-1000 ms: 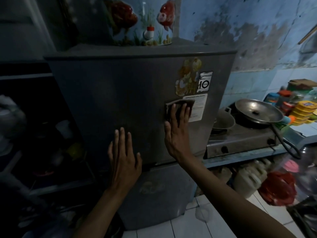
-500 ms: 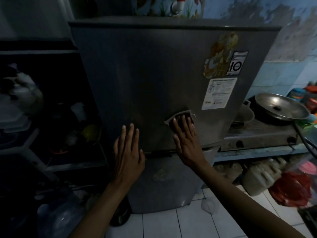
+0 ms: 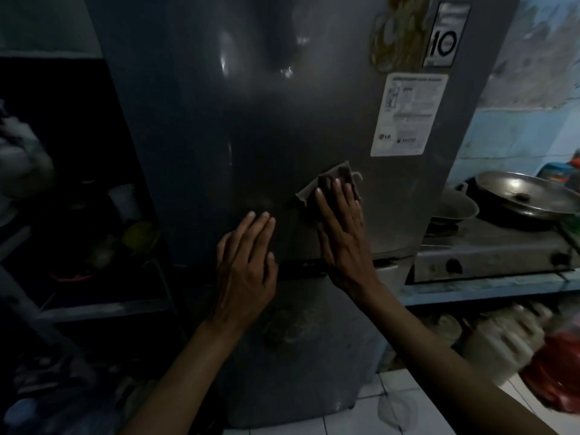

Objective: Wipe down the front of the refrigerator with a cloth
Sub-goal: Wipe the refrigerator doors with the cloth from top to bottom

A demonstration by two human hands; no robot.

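Note:
A dark grey refrigerator (image 3: 251,120) fills the middle of the view, with white labels (image 3: 408,114) on the upper right of its top door. My right hand (image 3: 342,233) lies flat with straight fingers, pressing a small dark cloth (image 3: 340,177) against the lower part of the top door. The cloth's edges stick out above and left of my fingertips. My left hand (image 3: 248,265) rests flat on the door to the left of it, over the seam between the two doors, holding nothing.
A gas stove (image 3: 489,255) on a blue counter stands right of the refrigerator, with a metal wok (image 3: 521,199) on it. Jugs and a red bag (image 3: 555,375) sit under the counter. Dark shelves (image 3: 94,215) with dishes stand at the left. White floor tiles (image 3: 376,416) lie below.
My right hand slid the cloth down the top door, from beside the label to below it. The view moved closer to the refrigerator. My left hand stayed flat on the door.

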